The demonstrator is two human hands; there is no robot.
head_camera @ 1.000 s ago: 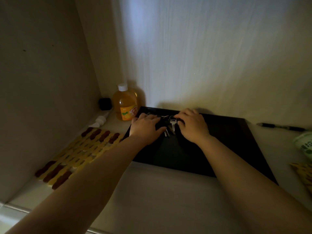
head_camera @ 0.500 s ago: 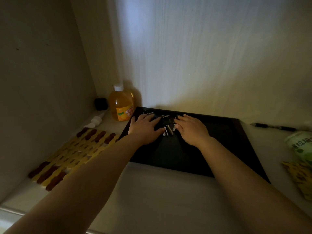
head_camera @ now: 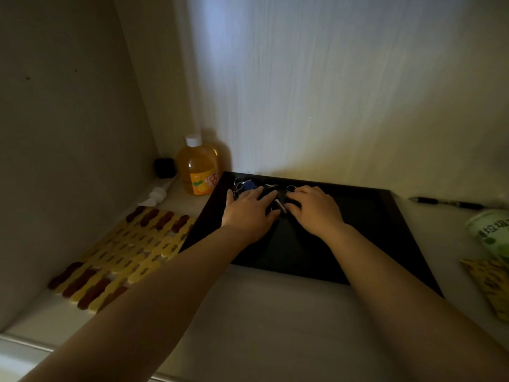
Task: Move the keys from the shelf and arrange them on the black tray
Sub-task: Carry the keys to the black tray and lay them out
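a: keys, small metal ones on rings (head_camera: 271, 195), lie on the far part of the flat black rectangular tray (head_camera: 366, 230), near the wall. going left to right: a yellow and brown slatted mat (head_camera: 121, 249) on the pale shelf (head_camera: 261, 312), a white pump nozzle (head_camera: 157, 194), a small black object in the corner (head_camera: 164, 167), an orange bottle with a white cap (head_camera: 199, 169), then the tray.

b: and the hands?

a: left hand (head_camera: 249, 209) lies palm down, fingers spread flat over the left bunch, beside a blue tag (head_camera: 248, 185). its grip is loose and closed round nothing that i can see. right hand (head_camera: 314, 208) has its fingers curled down at the silver key between the two hands; whether that grip has closed on it, i can't tell.

b: what changed just now?

a: a second ago the hands were close together over one cluster. now they sit a little further apart, and more rings and the blue tag show beyond the left fingers. so i'd judge the bunches are being spread out.

b: meaning for the task?

a: the move from the shelf looks done; this is the arranging part. further right, a dark pen (head_camera: 446, 202), a green-labelled roll (head_camera: 490, 230) and a yellow patterned packet (head_camera: 493, 285) lie off the tray.
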